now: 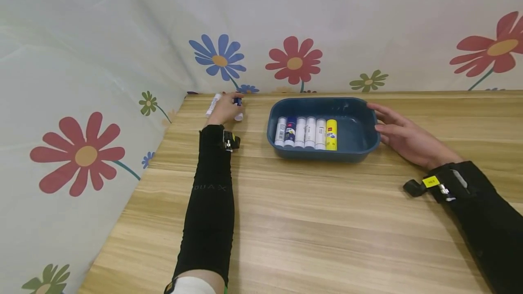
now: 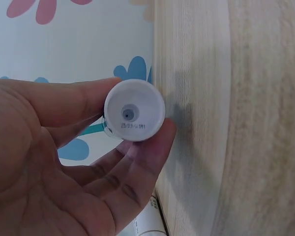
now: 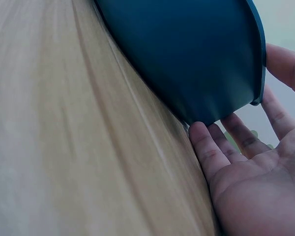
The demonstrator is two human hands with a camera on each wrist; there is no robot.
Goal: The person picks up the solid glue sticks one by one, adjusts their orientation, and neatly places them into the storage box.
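My left hand [image 1: 224,109] is at the table's back left corner and pinches a glue stick [image 1: 238,102] between thumb and fingers. In the left wrist view the white round base [image 2: 134,110] of that glue stick faces the camera. Another white glue stick [image 1: 214,104] lies beside the hand, partly hidden by it. A dark blue plastic bin [image 1: 359,153] stands right of the left hand. Several glue sticks lie side by side in its left part, among them a yellow one [image 1: 331,135] and a dark blue one [image 1: 290,131]. My right hand [image 1: 408,137] touches the bin's right end with extended fingers.
The wood-grain table [image 1: 286,221] meets a flower-printed sheet [image 1: 253,12] along its back and left edges. The bin stands close to the back edge. Bare bin floor [image 1: 353,133] shows right of the yellow glue stick.
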